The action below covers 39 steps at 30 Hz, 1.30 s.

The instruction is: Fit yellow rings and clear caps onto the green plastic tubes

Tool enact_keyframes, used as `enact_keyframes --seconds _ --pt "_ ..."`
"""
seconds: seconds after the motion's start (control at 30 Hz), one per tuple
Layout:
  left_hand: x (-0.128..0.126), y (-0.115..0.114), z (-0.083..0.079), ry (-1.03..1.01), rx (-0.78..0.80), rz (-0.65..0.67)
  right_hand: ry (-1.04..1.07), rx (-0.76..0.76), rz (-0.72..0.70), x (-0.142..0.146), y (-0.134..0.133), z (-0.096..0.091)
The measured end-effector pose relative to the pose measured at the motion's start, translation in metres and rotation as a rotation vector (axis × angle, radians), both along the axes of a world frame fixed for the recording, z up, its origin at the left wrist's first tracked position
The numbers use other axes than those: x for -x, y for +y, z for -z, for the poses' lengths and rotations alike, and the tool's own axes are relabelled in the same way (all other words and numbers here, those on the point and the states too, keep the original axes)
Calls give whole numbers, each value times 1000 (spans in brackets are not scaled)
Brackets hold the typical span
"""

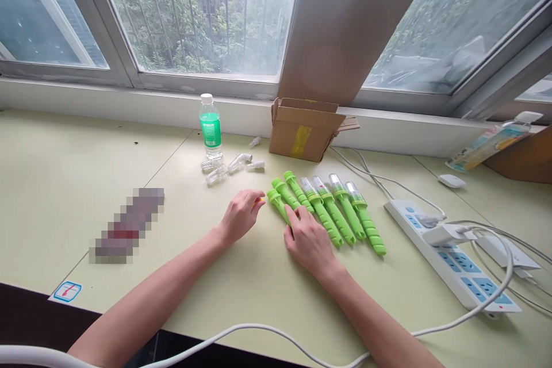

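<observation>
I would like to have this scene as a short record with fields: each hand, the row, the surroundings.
left hand: close to a tiny yellow thing, too small to identify
right hand: on the leftmost green ribbed plastic handle
row: three bare handles, four with clear plastic tops
behind: clear bottle with green label, loose clear plastic pieces, brown cardboard box
right side: white power strip

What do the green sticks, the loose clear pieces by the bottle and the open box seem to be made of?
Green sticks: probably molded plastic, satin; even color and smooth ridges suggest it.
Clear pieces: likely hard, glossy plastic, being see-through with bright highlights, though glass can't be ruled out.
Box: apparently matte brown cardboard, judging by its thin folded flaps.
</observation>
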<state>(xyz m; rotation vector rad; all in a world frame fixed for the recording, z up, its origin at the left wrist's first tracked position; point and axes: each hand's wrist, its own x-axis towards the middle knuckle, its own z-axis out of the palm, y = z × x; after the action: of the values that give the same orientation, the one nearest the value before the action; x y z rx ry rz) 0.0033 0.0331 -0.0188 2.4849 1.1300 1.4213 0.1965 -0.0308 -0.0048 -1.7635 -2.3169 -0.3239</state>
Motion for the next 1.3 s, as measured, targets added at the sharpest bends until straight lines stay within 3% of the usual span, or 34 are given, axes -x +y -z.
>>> enact_keyframes --seconds 0.43,1.3 --pt "2 0 -2 -17 -38 -14 6 18 31 1 -1 -3" --pt "1 -1 -4 -52 90 137 20 28 35 -1 -1 -2"
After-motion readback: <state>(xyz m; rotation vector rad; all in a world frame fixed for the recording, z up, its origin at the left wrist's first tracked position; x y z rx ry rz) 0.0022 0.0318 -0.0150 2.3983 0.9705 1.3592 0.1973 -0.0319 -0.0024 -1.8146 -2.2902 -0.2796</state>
